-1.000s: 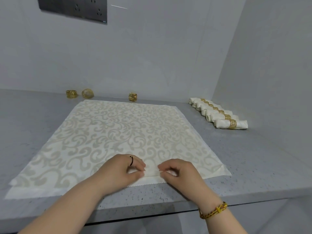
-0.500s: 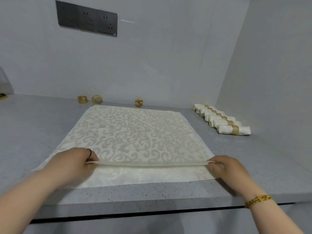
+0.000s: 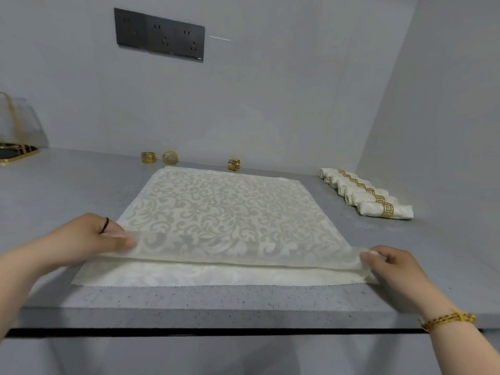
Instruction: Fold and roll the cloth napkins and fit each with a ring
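A gold-rimmed tray [image 3: 16, 154] at the far left is being cut off by the frame edge, and whatever is standing on it is too hazy to make out. The small mark on the dark socket panel [image 3: 159, 35] is too tiny to read. The cream damask napkin [image 3: 230, 209] is lying on the speckled grey counter [image 3: 54, 190], its near part doubled into a fold. The left hand [image 3: 89, 239], blurred, is pinching the fold's left end; the right hand [image 3: 389, 266] is gripping its right end with curled fingers. Gold rings [image 3: 234, 164] are sitting behind the napkin, and rolled napkins [image 3: 373, 197], each with a ring, are lying in a row to the right.
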